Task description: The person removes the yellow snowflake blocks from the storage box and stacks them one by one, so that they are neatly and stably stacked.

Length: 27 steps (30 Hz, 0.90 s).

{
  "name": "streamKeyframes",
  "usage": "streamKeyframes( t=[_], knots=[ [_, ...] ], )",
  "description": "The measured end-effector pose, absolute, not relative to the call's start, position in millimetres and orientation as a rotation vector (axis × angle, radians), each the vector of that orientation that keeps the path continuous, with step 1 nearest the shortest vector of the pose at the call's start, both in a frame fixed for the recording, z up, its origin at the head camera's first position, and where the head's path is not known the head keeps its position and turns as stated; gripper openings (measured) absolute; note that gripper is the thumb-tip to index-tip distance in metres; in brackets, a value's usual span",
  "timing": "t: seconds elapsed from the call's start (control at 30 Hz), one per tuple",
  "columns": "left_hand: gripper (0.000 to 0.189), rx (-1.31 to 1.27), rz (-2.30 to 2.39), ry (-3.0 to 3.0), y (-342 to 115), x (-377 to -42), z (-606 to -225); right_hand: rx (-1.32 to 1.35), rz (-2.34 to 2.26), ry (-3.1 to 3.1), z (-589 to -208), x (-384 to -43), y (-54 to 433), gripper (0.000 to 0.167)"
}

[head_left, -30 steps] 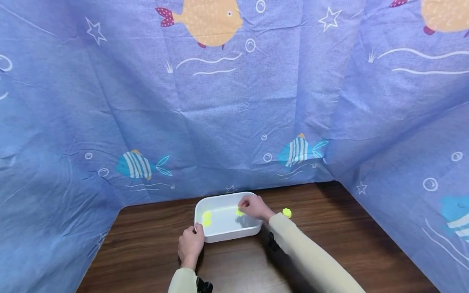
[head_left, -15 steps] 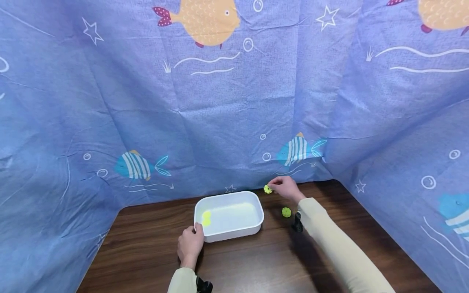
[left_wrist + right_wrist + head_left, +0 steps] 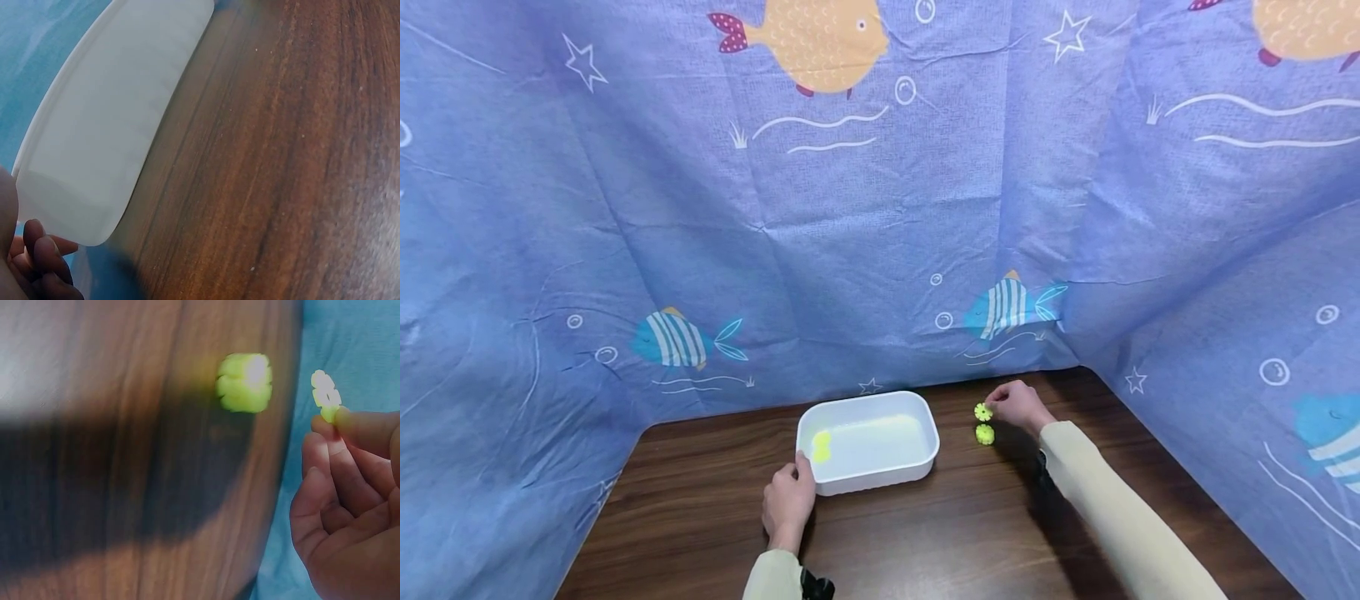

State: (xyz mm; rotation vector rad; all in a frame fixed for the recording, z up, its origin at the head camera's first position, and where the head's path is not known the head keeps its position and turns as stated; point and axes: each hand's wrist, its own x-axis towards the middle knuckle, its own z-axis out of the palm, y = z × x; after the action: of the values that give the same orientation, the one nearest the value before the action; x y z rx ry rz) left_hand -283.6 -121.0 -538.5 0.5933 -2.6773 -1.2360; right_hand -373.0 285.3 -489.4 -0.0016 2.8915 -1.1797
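Note:
My right hand (image 3: 1019, 405) pinches a yellow-green flower-shaped piece (image 3: 982, 412) between thumb and fingertips. In the right wrist view the pinched flower-shaped piece (image 3: 325, 394) stands on edge, apart from a small stack of like pieces (image 3: 245, 383) on the table. That stack (image 3: 985, 434) lies just below the held piece in the head view. With its thumb at the rim, my left hand (image 3: 788, 500) grips the near left corner of a white tray (image 3: 880, 482). Its curled fingers (image 3: 47, 253) show beside the tray's end wall. Inside, bright yellow pieces (image 3: 822, 447) lie at the left end.
The brown wooden table (image 3: 917, 542) carries the tray and the stack. A blue curtain (image 3: 850, 208) printed with fish hangs behind and along both sides, meeting the table's far edge.
My right hand has gone from inside the tray, up and right past its far right corner, then down beside the stack, with a flower-shaped piece pinched. My left hand stays on the tray.

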Motion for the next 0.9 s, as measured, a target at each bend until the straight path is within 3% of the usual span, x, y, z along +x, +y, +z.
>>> streamKeyframes(
  t=[0.9],
  knots=[
    [0.072, 0.597, -1.242, -2.696, -119.5, -282.7, -537.6, -0.109, -1.036, 2.849, -506.3, -367.0, 284.3, 0.012]
  ],
)
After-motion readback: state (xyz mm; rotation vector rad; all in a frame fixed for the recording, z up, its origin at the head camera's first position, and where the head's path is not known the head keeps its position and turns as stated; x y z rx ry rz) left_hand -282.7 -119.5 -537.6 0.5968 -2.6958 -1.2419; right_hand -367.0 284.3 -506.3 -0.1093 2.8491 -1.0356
